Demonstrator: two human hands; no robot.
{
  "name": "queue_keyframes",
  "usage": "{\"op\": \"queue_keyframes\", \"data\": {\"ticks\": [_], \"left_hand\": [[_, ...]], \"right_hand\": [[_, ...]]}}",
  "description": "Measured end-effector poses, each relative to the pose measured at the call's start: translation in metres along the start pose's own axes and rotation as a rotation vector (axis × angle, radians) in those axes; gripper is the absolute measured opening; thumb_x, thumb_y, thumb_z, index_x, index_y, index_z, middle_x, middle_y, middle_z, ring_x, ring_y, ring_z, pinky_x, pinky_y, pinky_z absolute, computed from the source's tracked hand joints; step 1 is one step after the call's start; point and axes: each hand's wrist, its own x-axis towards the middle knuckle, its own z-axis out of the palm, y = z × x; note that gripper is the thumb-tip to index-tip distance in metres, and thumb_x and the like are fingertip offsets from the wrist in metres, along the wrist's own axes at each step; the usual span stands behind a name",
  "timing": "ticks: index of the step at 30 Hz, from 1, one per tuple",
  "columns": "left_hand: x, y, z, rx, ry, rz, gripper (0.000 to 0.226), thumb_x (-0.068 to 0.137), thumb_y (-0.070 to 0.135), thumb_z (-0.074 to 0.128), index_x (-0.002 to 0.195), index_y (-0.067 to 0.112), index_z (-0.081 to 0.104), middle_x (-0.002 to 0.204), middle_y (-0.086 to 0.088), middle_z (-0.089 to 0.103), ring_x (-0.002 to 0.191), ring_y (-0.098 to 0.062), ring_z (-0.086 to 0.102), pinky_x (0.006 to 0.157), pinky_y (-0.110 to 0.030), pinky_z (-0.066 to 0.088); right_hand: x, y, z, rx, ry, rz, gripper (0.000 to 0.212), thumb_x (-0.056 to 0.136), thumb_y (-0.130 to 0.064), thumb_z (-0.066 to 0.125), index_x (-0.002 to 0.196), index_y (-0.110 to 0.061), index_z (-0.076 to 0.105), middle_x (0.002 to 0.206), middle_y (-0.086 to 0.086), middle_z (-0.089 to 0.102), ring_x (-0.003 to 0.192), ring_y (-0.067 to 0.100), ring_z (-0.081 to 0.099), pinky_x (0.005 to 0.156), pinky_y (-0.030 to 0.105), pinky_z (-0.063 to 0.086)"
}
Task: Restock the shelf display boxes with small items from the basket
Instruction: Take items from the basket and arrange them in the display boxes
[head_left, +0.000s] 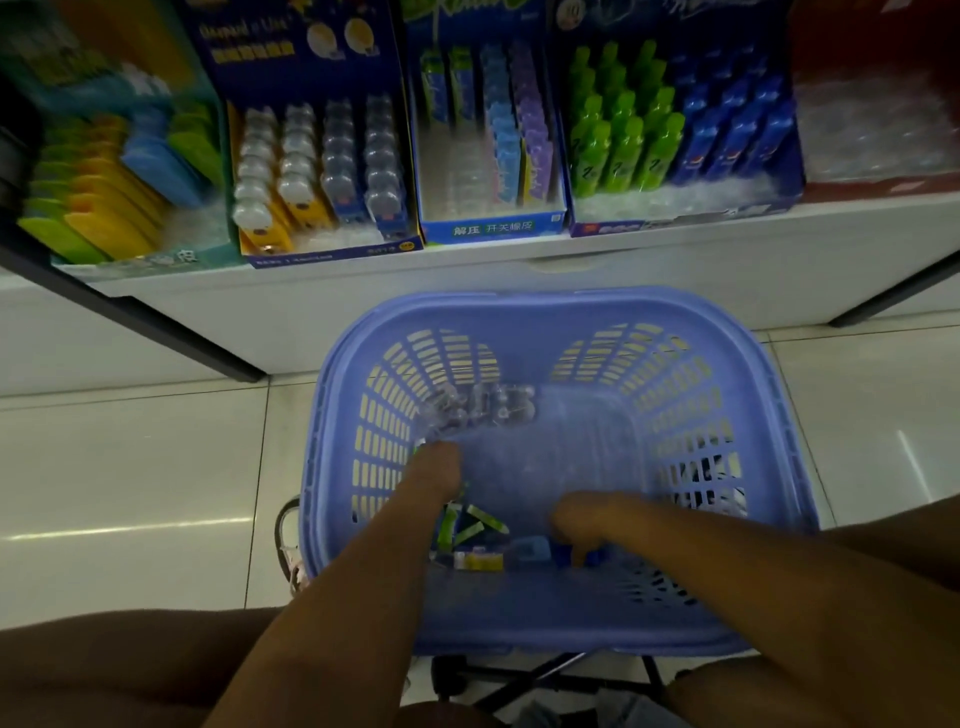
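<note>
The right hand (587, 519) and the left hand (434, 473) were inside the basket (545, 312), among the small items (478, 558). Blur hid whether either gripped anything. Beyond, display boxes (493, 228) lined the white shelf (519, 270).

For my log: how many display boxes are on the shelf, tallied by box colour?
Teal display box: 1
Dark blue display boxes: 2
Light blue display box: 1
Red display box: 1
Total: 5
</note>
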Motion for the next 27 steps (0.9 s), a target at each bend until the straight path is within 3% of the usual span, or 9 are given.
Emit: {"op": "queue_keyframes", "data": {"ticks": [6,10,13,14,17,19,22,24,27], "left_hand": [[0.008,0.005,0.005,0.047,0.021,-0.093,0.025,0.092,0.016,0.058,0.115,0.006,0.062,0.122,-0.013,0.060,0.112,-0.030,0.057,0.092,-0.040,0.047],[0.005,0.009,-0.006,-0.103,0.056,-0.088,0.028,0.093,0.019,0.056,0.114,0.002,0.063,0.121,-0.018,0.061,0.110,-0.033,0.058,0.098,-0.042,0.045],[-0.001,0.020,-0.027,-0.473,0.183,0.026,0.025,0.094,0.015,0.054,0.082,-0.003,0.066,0.082,-0.026,0.063,0.081,-0.030,0.061,0.078,-0.039,0.045],[-0.007,0.027,-0.038,-0.642,0.201,0.059,0.028,0.094,0.013,0.055,0.069,0.001,0.062,0.067,-0.020,0.059,0.068,-0.024,0.058,0.069,-0.035,0.042],[-0.025,0.051,-0.077,-1.331,0.038,0.113,0.028,0.093,0.004,0.048,0.067,0.007,0.056,0.050,-0.004,0.058,0.045,-0.012,0.055,0.047,-0.023,0.047],[-0.037,0.059,-0.103,-1.631,-0.110,0.195,0.021,0.095,0.011,0.049,0.076,0.008,0.057,0.046,0.001,0.054,0.039,-0.008,0.050,0.042,-0.020,0.047],[-0.056,0.061,-0.134,-1.576,-0.129,0.416,0.021,0.089,0.030,0.061,0.083,0.010,0.065,0.050,0.005,0.042,0.041,-0.007,0.037,0.043,-0.019,0.039],[-0.072,0.065,-0.149,-1.479,-0.133,0.541,0.027,0.075,0.038,0.070,0.076,0.013,0.060,0.049,0.006,0.037,0.042,-0.007,0.032,0.043,-0.018,0.035],[-0.090,0.075,-0.163,-1.459,-0.101,0.680,0.029,0.068,0.036,0.074,0.074,0.013,0.057,0.048,0.008,0.036,0.042,-0.006,0.032,0.044,-0.018,0.035]], "right_hand": [[-0.025,0.014,-0.030,0.337,0.098,0.049,0.032,0.087,-0.029,0.060,0.099,0.001,0.063,0.090,0.013,0.055,0.079,0.024,0.052,0.071,0.036,0.045],[-0.052,0.039,-0.065,0.901,0.154,-0.009,0.027,0.095,-0.026,0.053,0.088,-0.001,0.059,0.078,0.013,0.057,0.066,0.021,0.057,0.070,0.033,0.051],[-0.080,0.055,-0.089,1.223,0.211,-0.139,0.013,0.095,-0.017,0.054,0.095,-0.005,0.057,0.080,0.009,0.057,0.068,0.017,0.057,0.067,0.026,0.054],[-0.090,0.059,-0.096,1.276,0.225,-0.185,0.009,0.094,-0.014,0.055,0.097,-0.005,0.057,0.081,0.009,0.058,0.068,0.016,0.058,0.065,0.024,0.054],[-0.124,0.068,-0.119,1.270,0.289,-0.316,0.010,0.089,-0.005,0.059,0.099,-0.007,0.061,0.086,0.006,0.061,0.067,0.012,0.061,0.067,0.021,0.054],[-0.149,0.071,-0.133,1.222,0.375,-0.384,0.019,0.086,0.001,0.061,0.102,-0.008,0.064,0.090,0.004,0.063,0.069,0.009,0.063,0.067,0.018,0.053],[-0.189,0.070,-0.152,1.116,0.581,-0.461,0.028,0.080,0.005,0.067,0.101,-0.014,0.069,0.092,0.001,0.068,0.081,0.008,0.065,0.072,0.016,0.051],[-0.213,0.063,-0.161,1.024,0.710,-0.496,0.032,0.076,0.004,0.071,0.099,-0.018,0.070,0.093,0.000,0.071,0.086,0.009,0.066,0.076,0.017,0.051],[-0.239,0.053,-0.169,0.937,0.871,-0.517,0.034,0.072,0.003,0.075,0.096,-0.021,0.071,0.098,0.001,0.071,0.091,0.013,0.067,0.079,0.020,0.054]]}}
